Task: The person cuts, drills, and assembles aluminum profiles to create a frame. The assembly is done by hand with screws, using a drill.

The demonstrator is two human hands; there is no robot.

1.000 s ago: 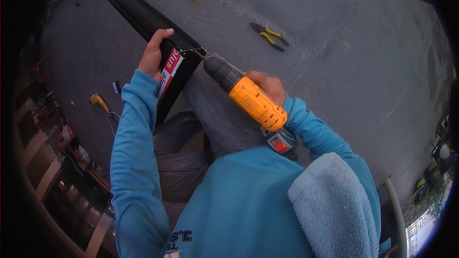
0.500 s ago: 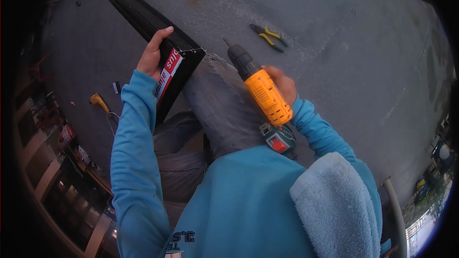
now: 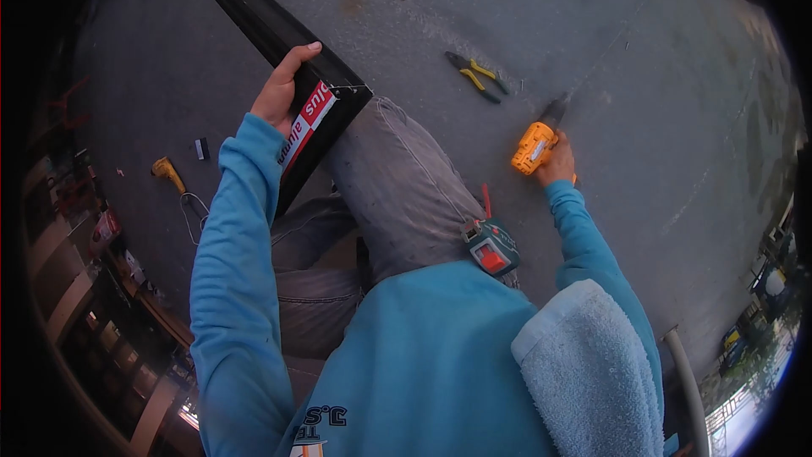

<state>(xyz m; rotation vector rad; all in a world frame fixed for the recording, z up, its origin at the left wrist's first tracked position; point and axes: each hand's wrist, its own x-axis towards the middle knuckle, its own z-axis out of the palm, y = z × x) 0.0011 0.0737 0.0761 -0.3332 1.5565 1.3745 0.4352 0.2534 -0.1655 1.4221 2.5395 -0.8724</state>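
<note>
My left hand (image 3: 283, 95) grips a dark metal frame (image 3: 247, 15) at its corner, the thumb lying over the upper face. A red and white sticker (image 3: 306, 118) runs along the frame's short side, which leans by my knee. Out to the right, my right hand (image 3: 557, 161) is wrapped round the handle of a yellow and black cordless drill (image 3: 533, 148), its chuck pointing up and away, low over the floor. Between the drill and the frame lie pliers (image 3: 476, 76) with yellow and black handles. A tape measure (image 3: 491, 247) sits at my right hip.
On the grey floor (image 3: 643, 161) to the left lie a yellow-handled tool (image 3: 167, 173) with a cord and a small dark block (image 3: 202, 149). A light blue towel (image 3: 589, 355) hangs over my front. A pale pipe (image 3: 687, 389) stands at the lower right.
My right hand has carried the drill away from my knee, rightward and down toward the floor. My left hand and the frame have shifted only slightly.
</note>
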